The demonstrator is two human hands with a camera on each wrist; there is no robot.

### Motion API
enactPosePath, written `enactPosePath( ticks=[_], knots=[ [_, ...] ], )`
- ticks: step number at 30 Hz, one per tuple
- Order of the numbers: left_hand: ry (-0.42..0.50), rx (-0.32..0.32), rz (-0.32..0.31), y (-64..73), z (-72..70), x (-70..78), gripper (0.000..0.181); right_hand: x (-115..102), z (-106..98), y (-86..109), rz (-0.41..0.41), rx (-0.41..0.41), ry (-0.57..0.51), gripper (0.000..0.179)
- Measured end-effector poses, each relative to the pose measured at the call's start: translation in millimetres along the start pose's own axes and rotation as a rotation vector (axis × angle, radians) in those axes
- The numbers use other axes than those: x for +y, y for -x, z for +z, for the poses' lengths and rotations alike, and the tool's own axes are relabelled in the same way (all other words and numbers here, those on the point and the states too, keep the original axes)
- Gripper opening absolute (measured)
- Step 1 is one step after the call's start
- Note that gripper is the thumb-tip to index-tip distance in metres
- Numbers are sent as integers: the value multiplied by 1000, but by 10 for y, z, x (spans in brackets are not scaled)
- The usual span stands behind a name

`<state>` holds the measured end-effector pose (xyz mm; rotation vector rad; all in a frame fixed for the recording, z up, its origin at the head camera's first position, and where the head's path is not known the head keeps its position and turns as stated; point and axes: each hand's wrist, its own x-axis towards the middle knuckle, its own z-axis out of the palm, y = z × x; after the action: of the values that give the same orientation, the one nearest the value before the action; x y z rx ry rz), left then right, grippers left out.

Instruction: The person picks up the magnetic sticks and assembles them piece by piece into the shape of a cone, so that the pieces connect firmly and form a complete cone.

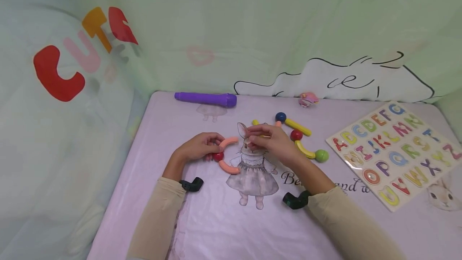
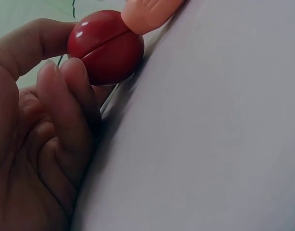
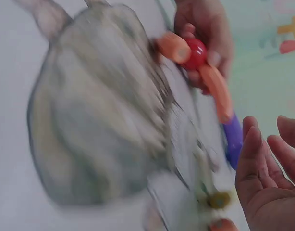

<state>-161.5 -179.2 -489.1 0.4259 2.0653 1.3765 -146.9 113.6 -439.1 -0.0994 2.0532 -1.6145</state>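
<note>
Red ball is sitting left of the printed rabbit on the bench, joining an upper orange curved rod and a lower orange curved rod. The left hand is pinching the ball between thumb and fingers. The right hand is hovering over the rabbit's head; its fingers are extending loosely and grasping nothing.

Beyond the right hand, a blue ball is adjoining a straight yellow rod. A second red ball is lying nearby, with a curved yellow rod running from it to a green ball.

At the rear edge, a purple microphone is lying on the left and a small pink toy is resting right of centre. An alphabet board is lying angled on the right.

A pale lilac cover, bearing rabbit figures and black script, is forming the work surface. Pale green fabric is enclosing the rear; coloured letters are showing toward the left corner.
</note>
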Motion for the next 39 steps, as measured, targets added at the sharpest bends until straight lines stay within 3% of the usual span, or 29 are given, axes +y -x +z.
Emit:
enactPosePath(
  ticks=[5,11,17,25,32,39],
  knots=[
    [1,-5,8,5,7,0,30,-4,-266,107,-40,59,100,44],
    [43,17,-26,15,15,10,30,-13,-534,262,-95,156,304,43],
    [126,29,-46,13,28,8,39,1,-787,417,-61,228,455,45],
    [135,15,-22,6,32,4,41,134,-1080,556,16,239,593,49],
    [133,20,-28,1,28,-7,39,303,-1262,637,102,211,625,59],
    [133,23,-27,5,23,1,38,439,-1359,750,105,156,680,59]
  ],
)
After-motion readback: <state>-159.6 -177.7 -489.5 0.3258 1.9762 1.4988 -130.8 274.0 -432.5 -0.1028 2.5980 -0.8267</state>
